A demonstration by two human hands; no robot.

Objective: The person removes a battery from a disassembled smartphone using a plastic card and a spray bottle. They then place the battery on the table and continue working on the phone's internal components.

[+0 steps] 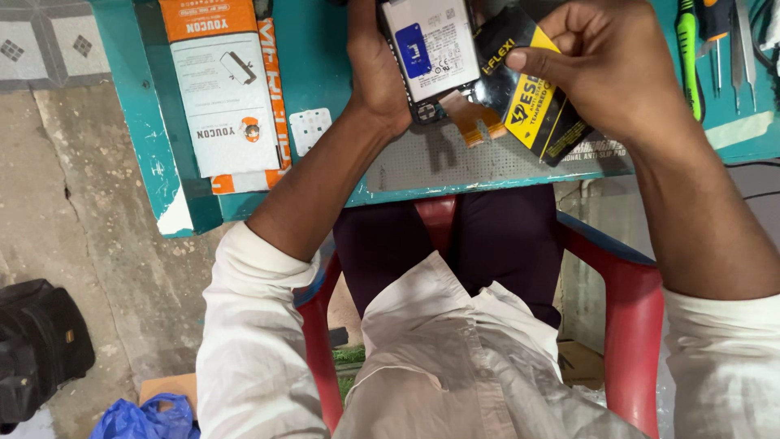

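My left hand grips an opened phone from its left side, back upward, with a white battery showing and an orange flex ribbon hanging from its lower end. My right hand pinches a black and yellow flat packet against the phone's right edge. Both are held just above a grey perforated mat on the teal table.
Orange and white boxes lie on the table at the left, with a small white card beside them. A green-handled screwdriver and tweezers lie at the right. I sit on a red chair. A black bag rests on the floor.
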